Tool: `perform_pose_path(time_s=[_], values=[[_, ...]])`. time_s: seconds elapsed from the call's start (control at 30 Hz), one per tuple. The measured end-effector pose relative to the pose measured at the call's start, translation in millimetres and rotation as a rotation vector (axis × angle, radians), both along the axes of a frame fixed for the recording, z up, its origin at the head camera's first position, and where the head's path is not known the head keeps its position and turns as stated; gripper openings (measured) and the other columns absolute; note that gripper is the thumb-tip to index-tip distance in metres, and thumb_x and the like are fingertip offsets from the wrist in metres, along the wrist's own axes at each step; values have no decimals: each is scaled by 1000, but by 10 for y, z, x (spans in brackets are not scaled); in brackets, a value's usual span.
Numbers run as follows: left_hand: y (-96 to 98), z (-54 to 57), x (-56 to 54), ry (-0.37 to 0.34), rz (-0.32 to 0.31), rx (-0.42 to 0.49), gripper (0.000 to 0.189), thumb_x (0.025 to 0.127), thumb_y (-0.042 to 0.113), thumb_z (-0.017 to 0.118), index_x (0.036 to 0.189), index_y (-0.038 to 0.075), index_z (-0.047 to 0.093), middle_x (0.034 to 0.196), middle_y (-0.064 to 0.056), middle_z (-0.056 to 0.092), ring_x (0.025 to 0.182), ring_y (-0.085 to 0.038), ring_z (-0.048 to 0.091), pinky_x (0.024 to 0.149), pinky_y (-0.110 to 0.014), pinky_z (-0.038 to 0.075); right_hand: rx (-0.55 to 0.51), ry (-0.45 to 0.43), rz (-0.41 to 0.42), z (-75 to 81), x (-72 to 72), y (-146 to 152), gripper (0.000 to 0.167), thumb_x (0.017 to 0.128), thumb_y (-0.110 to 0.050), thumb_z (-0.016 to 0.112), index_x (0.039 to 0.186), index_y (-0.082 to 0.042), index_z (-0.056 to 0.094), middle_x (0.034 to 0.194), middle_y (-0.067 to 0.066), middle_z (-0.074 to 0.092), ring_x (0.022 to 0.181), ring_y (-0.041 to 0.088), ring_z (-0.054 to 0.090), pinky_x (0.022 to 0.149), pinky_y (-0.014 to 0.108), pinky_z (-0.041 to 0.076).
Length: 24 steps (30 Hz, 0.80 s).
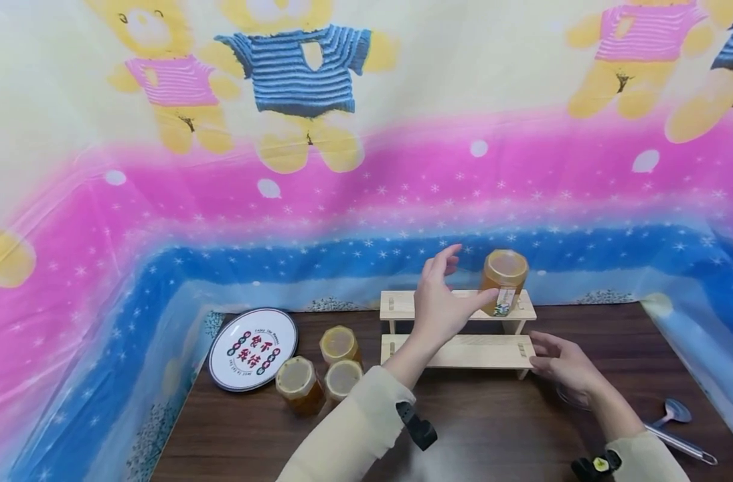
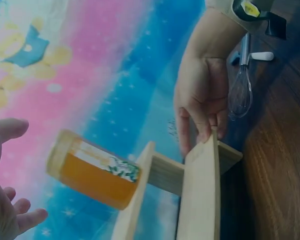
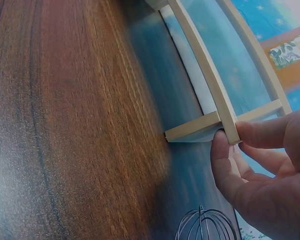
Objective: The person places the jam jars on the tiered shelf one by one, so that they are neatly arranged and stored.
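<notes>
A two-tier wooden rack (image 1: 450, 351) stands at the back of the table. On the right part of its upper tier is a lidded glass jar (image 1: 506, 268) of amber contents, with a white and green label. My left hand (image 1: 441, 301) is raised just left of that jar, fingers spread; in the left wrist view a gap separates them from the jar (image 2: 97, 172). At the rack's right end, my right hand (image 1: 565, 361) pinches the lower shelf's tip between thumb and fingers, as the right wrist view shows with the shelf (image 3: 225, 117) up close.
Three similar jars (image 1: 298, 385) stand together on the left, beside a round white plate (image 1: 227, 341) with red lettering. At the right lie a whisk (image 2: 241, 92) and a metal ladle (image 1: 676, 410). A printed cloth (image 1: 402, 201) hangs behind the rack.
</notes>
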<state>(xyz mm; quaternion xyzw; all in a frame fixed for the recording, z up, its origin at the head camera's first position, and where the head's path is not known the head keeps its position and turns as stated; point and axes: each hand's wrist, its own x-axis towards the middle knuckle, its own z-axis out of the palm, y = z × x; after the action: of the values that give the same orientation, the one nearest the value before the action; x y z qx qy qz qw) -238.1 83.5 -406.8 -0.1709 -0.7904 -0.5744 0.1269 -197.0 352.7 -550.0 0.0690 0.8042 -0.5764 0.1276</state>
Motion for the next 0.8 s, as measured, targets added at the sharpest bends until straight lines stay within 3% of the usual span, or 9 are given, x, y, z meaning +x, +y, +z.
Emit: perform_pose_path(time_s=[0.17, 0.37, 0.63, 0.8], values=[[-238, 113, 102, 36, -24, 53, 83, 77, 32, 95, 149, 30, 53, 134, 8, 56, 123, -8, 54, 93, -36, 56, 24, -6, -4, 5, -18, -20, 69, 101, 1, 60, 159, 8, 25, 148, 43, 40, 117, 31, 64, 89, 38, 59], [-567, 201, 221, 140, -22, 73, 78, 80, 29, 93, 148, 28, 54, 133, 5, 58, 124, -11, 56, 98, -43, 55, -1, 7, 9, 11, -7, -21, 68, 101, 2, 59, 159, 10, 23, 147, 43, 40, 115, 30, 65, 89, 38, 59], [-999, 249, 391, 203, 2, 78, 76, 81, 25, 93, 147, 27, 55, 133, 5, 60, 126, -16, 58, 100, -40, 54, 18, -10, -2, 31, 9, -13, 69, 102, 0, 61, 160, 8, 25, 148, 43, 40, 116, 29, 65, 90, 36, 59], [-1255, 212, 475, 242, 19, 42, 77, 81, 25, 92, 148, 25, 55, 134, 3, 60, 125, -17, 58, 101, -41, 54, 32, -10, -2, 31, 17, -13, 69, 102, -1, 61, 160, 8, 25, 148, 43, 40, 117, 31, 64, 89, 37, 59]])
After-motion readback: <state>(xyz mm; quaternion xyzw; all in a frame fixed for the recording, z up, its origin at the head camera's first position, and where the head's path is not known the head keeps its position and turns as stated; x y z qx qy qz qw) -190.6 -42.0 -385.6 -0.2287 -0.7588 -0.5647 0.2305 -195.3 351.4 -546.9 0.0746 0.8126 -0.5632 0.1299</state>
